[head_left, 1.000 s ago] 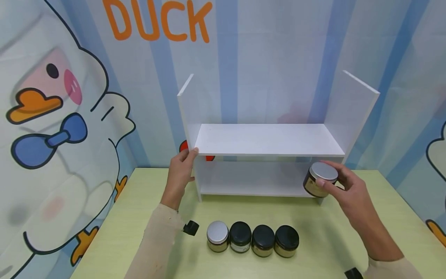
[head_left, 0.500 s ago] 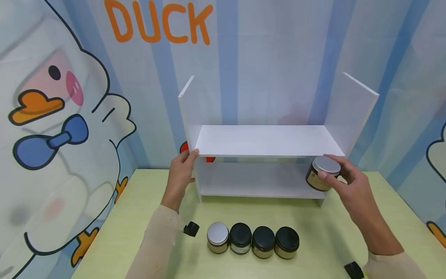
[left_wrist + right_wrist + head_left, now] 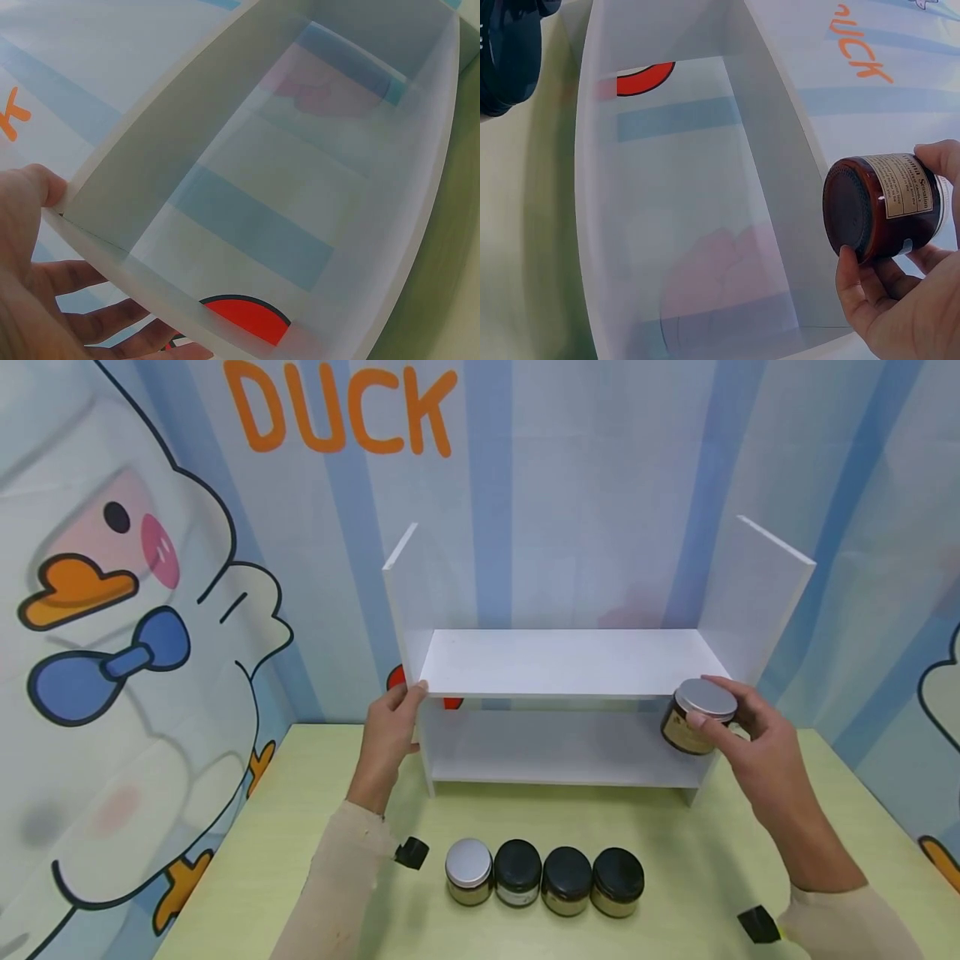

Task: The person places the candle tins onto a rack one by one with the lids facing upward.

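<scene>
My right hand (image 3: 757, 752) grips a silver-lid jar (image 3: 697, 720) by the white shelf (image 3: 570, 662)'s right end; left hand (image 3: 390, 735) holds its left corner

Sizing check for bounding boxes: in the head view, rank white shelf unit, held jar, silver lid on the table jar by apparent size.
1. white shelf unit, by far the largest.
2. held jar, gripped by the right hand.
3. silver lid on the table jar: close to the held jar's own lid in size, so the margin is small.

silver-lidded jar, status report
Right hand grips silver-lidded jar at shelf's right front edge. Left hand grips shelf's left corner. Nothing in the way.
</scene>
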`<act>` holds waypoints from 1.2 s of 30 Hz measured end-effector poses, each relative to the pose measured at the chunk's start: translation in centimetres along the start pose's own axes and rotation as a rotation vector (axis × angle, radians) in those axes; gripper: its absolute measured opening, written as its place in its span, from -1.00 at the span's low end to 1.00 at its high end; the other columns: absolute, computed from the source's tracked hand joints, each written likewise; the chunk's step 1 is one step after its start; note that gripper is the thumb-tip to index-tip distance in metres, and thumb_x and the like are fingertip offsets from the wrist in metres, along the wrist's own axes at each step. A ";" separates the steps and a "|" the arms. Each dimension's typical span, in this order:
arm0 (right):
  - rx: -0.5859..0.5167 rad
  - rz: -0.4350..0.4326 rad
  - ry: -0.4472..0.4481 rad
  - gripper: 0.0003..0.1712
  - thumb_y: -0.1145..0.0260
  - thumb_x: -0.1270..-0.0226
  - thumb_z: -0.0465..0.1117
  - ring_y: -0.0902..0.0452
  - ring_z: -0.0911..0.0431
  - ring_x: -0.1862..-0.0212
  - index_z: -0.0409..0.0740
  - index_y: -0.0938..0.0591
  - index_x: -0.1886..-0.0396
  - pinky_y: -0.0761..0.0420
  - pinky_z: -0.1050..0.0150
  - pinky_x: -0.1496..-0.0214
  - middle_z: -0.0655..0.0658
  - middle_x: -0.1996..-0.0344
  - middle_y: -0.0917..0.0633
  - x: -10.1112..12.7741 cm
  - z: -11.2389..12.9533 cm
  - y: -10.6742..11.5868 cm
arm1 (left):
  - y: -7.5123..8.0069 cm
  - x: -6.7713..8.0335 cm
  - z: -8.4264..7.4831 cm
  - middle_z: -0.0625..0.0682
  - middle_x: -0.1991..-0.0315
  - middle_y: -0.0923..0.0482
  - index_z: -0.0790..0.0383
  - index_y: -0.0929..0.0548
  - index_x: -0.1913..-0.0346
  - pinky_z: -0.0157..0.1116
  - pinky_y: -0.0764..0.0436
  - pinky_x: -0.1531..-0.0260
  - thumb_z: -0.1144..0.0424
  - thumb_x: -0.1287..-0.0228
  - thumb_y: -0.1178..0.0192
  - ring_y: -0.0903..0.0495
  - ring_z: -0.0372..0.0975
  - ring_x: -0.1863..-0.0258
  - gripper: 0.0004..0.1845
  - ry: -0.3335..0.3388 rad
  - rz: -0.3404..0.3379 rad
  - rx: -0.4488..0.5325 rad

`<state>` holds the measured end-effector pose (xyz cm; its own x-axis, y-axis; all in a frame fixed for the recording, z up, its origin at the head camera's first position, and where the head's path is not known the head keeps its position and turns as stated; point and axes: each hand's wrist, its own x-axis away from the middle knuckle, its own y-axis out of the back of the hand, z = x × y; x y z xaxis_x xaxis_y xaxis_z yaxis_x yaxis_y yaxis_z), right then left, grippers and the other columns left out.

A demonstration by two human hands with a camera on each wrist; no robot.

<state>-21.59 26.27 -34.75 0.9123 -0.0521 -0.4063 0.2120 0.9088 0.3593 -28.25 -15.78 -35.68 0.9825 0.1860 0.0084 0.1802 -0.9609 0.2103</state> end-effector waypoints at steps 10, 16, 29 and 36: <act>0.032 -0.028 -0.009 -0.39 -0.31 -0.48 -0.04 -0.40 0.27 -0.12 0.06 -0.44 -0.47 -0.44 0.55 0.09 0.18 -0.08 -0.54 -0.9 0.9 0.1 | 0.0 -0.1 -0.1 0.02 -0.43 -0.37 0.03 -0.39 -0.50 0.16 -0.63 -0.06 -0.32 -0.40 -0.07 -0.37 -0.01 -0.36 -0.25 -0.003 0.005 0.013; 0.048 -0.036 -0.003 -0.39 -0.30 -0.48 -0.03 -0.40 0.22 -0.05 0.04 -0.44 -0.47 -0.47 0.53 0.14 0.19 -0.01 -0.54 -1.5 1.4 0.2 | 0.0 -0.1 -0.1 0.02 -0.43 -0.37 0.03 -0.39 -0.50 0.16 -0.63 -0.06 -0.32 -0.40 -0.07 -0.37 -0.01 -0.35 -0.25 0.000 0.008 0.015; 0.058 -0.060 -0.015 -0.37 -0.33 -0.45 0.02 -0.40 0.23 -0.06 0.07 -0.45 -0.47 -0.47 0.52 0.14 0.20 -0.01 -0.54 -2.5 2.3 0.1 | 0.1 -0.2 0.0 0.02 -0.43 -0.37 0.02 -0.39 -0.50 0.16 -0.63 -0.07 -0.32 -0.41 -0.06 -0.38 0.00 -0.35 -0.25 0.007 0.009 0.003; 0.170 -0.065 -0.020 -0.32 -0.34 -0.42 0.11 -0.38 0.20 -0.10 0.04 -0.44 -0.46 -0.45 0.45 0.14 0.05 -0.10 -0.55 -3.1 2.7 0.3 | 0.1 -0.2 0.0 0.01 -0.43 -0.37 0.01 -0.38 -0.50 0.15 -0.63 -0.06 -0.33 -0.40 -0.06 -0.39 0.00 -0.34 -0.24 0.011 0.010 0.005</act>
<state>-23.43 25.57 -31.14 0.9010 -0.1181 -0.4175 0.3255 0.8203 0.4702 -28.45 -15.98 -35.69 0.9837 0.1784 0.0209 0.1704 -0.9638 0.2048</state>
